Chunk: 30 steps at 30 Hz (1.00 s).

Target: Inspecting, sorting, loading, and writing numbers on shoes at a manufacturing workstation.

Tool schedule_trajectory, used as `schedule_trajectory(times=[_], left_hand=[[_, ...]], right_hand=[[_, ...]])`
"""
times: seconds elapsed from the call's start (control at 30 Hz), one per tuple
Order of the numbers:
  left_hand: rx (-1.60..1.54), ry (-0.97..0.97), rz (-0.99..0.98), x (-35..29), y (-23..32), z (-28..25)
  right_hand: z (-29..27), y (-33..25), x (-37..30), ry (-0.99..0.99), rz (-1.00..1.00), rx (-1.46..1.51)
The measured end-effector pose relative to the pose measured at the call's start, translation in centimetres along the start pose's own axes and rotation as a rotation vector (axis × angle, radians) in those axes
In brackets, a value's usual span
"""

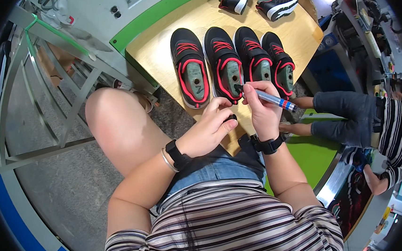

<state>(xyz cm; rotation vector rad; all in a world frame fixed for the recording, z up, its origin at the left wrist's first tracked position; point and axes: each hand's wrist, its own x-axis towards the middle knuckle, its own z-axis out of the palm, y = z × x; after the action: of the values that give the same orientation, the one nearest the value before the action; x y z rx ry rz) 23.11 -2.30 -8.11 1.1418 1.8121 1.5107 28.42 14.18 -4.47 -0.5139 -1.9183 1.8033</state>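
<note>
Four black sneakers with red laces and red collars stand side by side on the wooden table; the leftmost sneaker point(185, 36) and the second sneaker point(216, 33) are nearest my hands. Each has a grey-green shoe last point(194, 81) inside it, and dark pen strokes show on the leftmost one. In my right hand point(267, 118) is a silver marker pen point(272, 99), its black tip at the last in the second sneaker. My left hand point(206, 133) is by that sneaker's heel, its fingers curled around a small black marker cap point(231, 117).
Two more sneakers point(277, 6) lie at the table's far end. The wooden table point(157, 48) has a green-edged machine panel point(130, 34) at its left. A metal frame point(78, 95) stands left of my knee. Another person in a striped shirt point(397, 126) is at the right, beside a green surface point(309, 157).
</note>
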Motion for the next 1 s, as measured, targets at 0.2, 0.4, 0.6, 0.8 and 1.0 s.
schedule_trajectory(times=[0.2,0.4,0.6,0.8,1.0], left_hand=[[0.002,-0.008,-0.014,-0.1,0.1,-0.1],[0.009,-0.005,-0.008,-0.1,0.2,-0.1],[-0.01,0.001,-0.019,-0.1,0.3,0.0],[0.01,-0.022,-0.028,-0.1,0.4,-0.2],[0.005,-0.029,-0.043,-0.3,0.5,-0.4]], right_hand=[[0.4,0.1,-0.1,0.027,-0.077,-0.074],[-0.2,0.6,-0.1,0.002,-0.11,-0.102],[-0.3,0.7,-0.7,-0.041,-0.105,-0.097],[-0.3,0.6,-0.5,0.022,-0.177,-0.121],[-1.7,0.8,-0.7,0.117,-0.072,0.153]])
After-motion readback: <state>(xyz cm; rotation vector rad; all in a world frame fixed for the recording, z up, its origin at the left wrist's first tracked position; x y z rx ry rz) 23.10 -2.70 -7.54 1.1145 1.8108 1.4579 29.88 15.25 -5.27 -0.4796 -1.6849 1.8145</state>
